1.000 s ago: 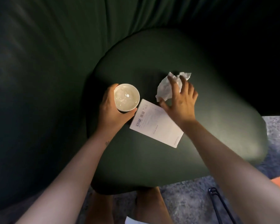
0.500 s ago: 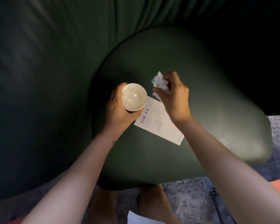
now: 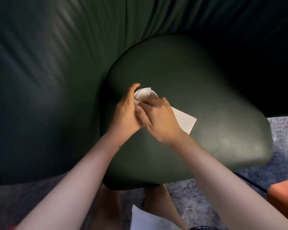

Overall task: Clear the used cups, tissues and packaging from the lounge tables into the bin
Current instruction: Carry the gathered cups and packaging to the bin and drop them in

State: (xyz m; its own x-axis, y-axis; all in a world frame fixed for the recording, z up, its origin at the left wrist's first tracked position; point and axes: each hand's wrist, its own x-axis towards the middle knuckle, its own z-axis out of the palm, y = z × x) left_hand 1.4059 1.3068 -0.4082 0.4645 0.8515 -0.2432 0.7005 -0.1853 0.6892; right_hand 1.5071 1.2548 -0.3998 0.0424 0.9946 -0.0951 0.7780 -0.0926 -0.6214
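Since a second ago the right grip [image 3: 158, 118] has carried the tissue [image 3: 142, 94] to the cup [image 3: 154, 93] and pinches it into the mouth. The left grip [image 3: 125, 113] wraps the cup, over the desk [image 3: 206, 97]. Probably best to tuck it below the rim so nothing falls out.

Dk green table [image 3: 198, 72] w/ 1 white receipt [image 3: 184, 120].

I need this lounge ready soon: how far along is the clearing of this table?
Done: the tissue is off the table. In hand: the left hand grips the cup while the right hand stuffs the tissue into it. Left: the white paper slip lies on the table, partly under the right hand; nothing has reached a bin, and none is in view.
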